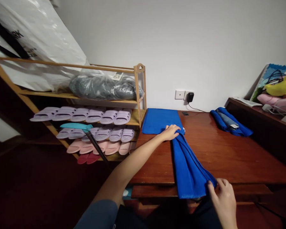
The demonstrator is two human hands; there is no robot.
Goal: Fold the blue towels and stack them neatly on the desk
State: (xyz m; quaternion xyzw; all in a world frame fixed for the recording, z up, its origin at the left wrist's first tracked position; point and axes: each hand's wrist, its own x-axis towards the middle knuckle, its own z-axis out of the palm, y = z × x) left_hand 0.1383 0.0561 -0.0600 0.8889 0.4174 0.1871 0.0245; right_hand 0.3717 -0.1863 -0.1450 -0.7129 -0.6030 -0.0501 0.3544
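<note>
A long blue cloth [189, 165], which looks like a towel, stretches from the middle of the desk toward me, its stitched end hanging over the front edge. My left hand [171, 132] grips its far end, with the fingertips partly hidden by the fabric. Nearer to me, my right hand [222, 195] pinches the right corner of the near end between thumb and fingers. Just behind my left hand lies a flat, folded blue cloth [159, 120], partly covered by that hand.
The brown wooden desk [205, 156] meets the wall, where a black plug [190, 96] sits in a socket. Rolled blue cloths [231, 122] lie at the back right. On the left, a wooden rack [140, 92] holds slippers [102, 115] and a bagged grey bundle [105, 86].
</note>
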